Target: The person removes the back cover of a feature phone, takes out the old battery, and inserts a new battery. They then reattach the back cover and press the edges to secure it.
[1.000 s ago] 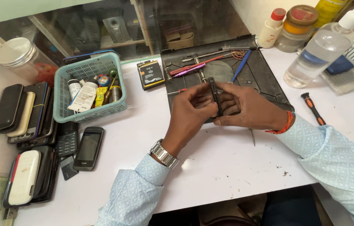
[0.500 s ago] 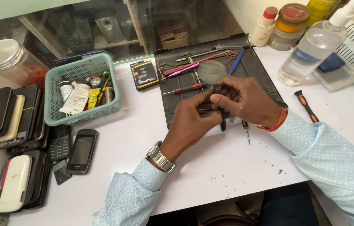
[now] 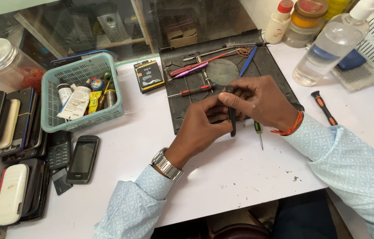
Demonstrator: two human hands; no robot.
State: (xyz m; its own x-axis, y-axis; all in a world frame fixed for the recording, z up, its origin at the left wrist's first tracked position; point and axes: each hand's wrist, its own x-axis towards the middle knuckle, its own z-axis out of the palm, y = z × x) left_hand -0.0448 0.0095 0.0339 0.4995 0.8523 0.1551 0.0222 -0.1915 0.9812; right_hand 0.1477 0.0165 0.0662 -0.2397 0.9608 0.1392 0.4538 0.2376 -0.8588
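- Both hands meet over the front edge of the dark work mat (image 3: 182, 110) on the white table (image 3: 222, 177).
- Right hand (image 3: 264, 101): thumb and forefinger pinched narrow on the upper end of a thin black tool (image 3: 232, 116), which stands near upright with its tip pointing down toward the table.
- Left hand (image 3: 204, 126): fingers curled closed around something small and dark beside the tool's shaft. The hand hides it and its kind cannot be told.
- Step in hand, by judgement: the tool is being set against the part held in the left hand.
- The next move would call for a steady left grip and fine, light pressure from the right fingertips, with the tip kept seated.
- A green-handled screwdriver (image 3: 258, 131) lies just beside the right hand. A red-handled screwdriver (image 3: 194, 91) lies on the mat, just beyond the hands.
- A green basket (image 3: 83, 121) of small items and a dark phone (image 3: 82, 158) sit well apart, to the left.
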